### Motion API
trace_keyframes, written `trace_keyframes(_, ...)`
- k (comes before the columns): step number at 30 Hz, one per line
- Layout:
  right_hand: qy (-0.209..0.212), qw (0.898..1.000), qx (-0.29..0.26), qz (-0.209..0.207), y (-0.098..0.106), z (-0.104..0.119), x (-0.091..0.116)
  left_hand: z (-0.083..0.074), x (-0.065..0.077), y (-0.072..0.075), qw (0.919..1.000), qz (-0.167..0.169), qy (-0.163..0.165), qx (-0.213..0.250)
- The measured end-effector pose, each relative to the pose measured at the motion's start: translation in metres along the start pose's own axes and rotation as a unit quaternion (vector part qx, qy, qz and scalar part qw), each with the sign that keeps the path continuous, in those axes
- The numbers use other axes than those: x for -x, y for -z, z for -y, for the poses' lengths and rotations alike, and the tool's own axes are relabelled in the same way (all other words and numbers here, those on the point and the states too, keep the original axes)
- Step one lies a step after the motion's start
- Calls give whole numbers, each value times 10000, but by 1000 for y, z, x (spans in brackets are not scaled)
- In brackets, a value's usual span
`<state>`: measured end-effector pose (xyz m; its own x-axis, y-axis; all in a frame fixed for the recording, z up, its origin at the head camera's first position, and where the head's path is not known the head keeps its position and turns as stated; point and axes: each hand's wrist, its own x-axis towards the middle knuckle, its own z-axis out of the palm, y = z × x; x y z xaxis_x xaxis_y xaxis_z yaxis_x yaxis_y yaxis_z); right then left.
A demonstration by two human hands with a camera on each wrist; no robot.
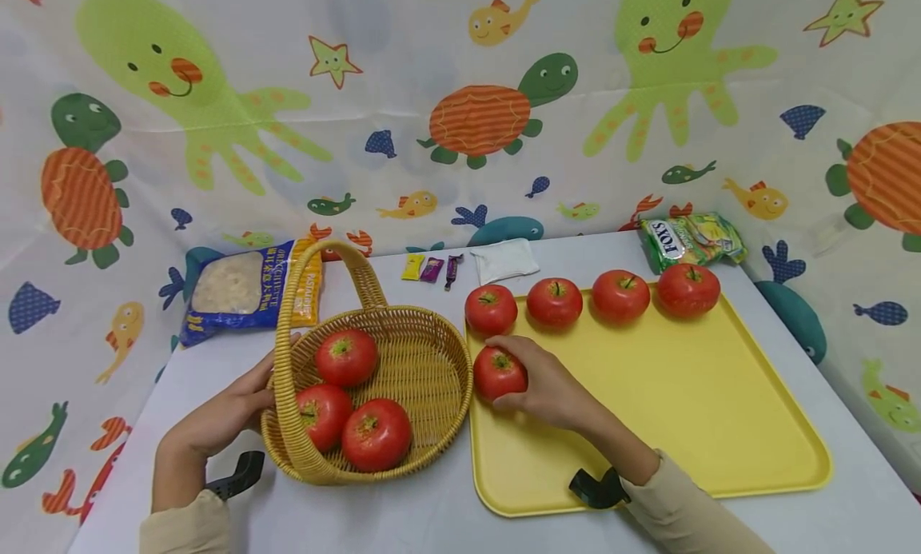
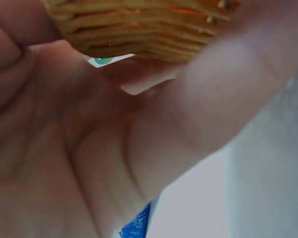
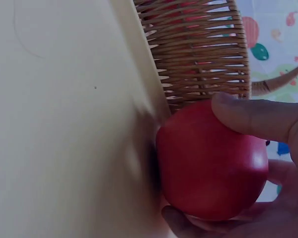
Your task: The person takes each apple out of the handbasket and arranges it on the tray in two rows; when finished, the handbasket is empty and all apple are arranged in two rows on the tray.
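My right hand [image 1: 543,382] grips a red apple [image 1: 498,373] between thumb and fingers at the left edge of the yellow tray [image 1: 619,426]. In the right wrist view this apple [image 3: 211,161] is close over the tray's surface, with its shadow beside it. My left hand [image 1: 226,410] holds the left side of a wicker basket [image 1: 432,354], the thumb and fingers at its wall. Three red apples [image 1: 377,435] lie in the basket's left part, under its tall handle. The left wrist view has the basket's weave [image 2: 134,29] between the fingers.
Several apples [image 1: 554,303] line the tray's back edge. Behind the basket lies a blue pasta bag [image 1: 237,286]. Small wrapped candies [image 1: 432,269] and a white packet [image 1: 505,261] are at the back, and a green Fox's bag [image 1: 694,238] lies back right. A patterned cloth [image 1: 403,138] hangs behind.
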<state>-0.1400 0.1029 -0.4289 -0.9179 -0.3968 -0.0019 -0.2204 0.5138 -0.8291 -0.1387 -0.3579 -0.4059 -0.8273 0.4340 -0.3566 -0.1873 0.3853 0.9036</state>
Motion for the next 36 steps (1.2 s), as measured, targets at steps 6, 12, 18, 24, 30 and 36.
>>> trace_keyframes(6,170,9999,22,17,-1,1,-1,-1,-1,0,10000,-2,-24,-11)
trace_keyframes(12,212,9996,155,55,-1,-2,-1,-1,-1,0,9999,-94,32,-41)
trace_keyframes(18,181,9990,279,293,4,1,0,-1,0,1,10000,-32,36,-2)
trace_keyframes(24,282,9981,133,530,11,-2,1,-1,-2,0,10000,5,67,3)
trace_keyframes(30,418,9972,81,608,12,-3,0,-1,-1,0,9999,75,57,36)
trace_keyframes(36,372,9968,163,682,13,-2,0,-1,-1,0,9999,-3,124,-29)
